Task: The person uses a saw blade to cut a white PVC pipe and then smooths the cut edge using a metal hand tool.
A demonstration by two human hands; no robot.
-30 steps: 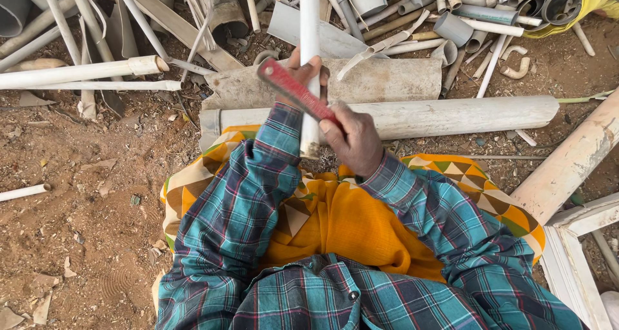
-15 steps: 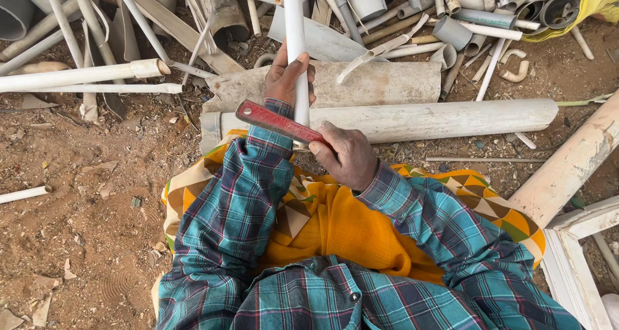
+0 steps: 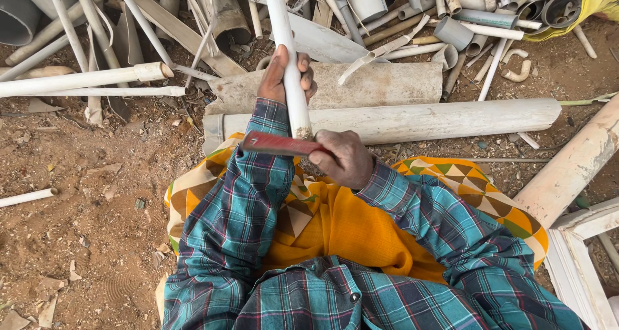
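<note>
The left hand [image 3: 287, 75] has its fingers wrapped round a thin white pipe [image 3: 284, 53] running straight away from the person. The right hand [image 3: 345, 157] grips a red-handled tool [image 3: 277, 144] lying crosswise against the pipe's near end, just below the left fingers.

Left hand [image 3: 284, 75] stretched forward, fingers curled in a closed grip, knuckles up, right hand [image 3: 345, 157] nearer the body, clenched in a fist, both forearms in plaid sleeves angled inward, wrists close together
</note>
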